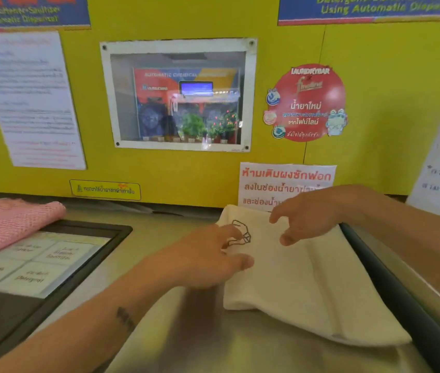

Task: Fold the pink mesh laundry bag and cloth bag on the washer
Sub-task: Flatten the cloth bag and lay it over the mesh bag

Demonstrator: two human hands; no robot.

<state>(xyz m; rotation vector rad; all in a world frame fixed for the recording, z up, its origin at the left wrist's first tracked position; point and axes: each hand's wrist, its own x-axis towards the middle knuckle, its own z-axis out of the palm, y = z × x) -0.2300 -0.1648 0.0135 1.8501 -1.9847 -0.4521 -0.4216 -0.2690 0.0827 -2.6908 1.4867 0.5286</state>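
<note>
Cloth bag [294, 278] (black line drawing) below round red "LAUNDRYBAR" sticker [307, 103]

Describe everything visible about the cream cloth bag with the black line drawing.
The cream cloth bag lies flat on the steel washer top, right of centre, its far edge against the yellow wall. It looks like plain woven cotton, folded over itself, with a layered edge running along its right side. A black outline drawing sits near its far left corner. The left hand rests on its left edge, partly covering the drawing; the right hand hovers over its far end, fingers spread.
</note>
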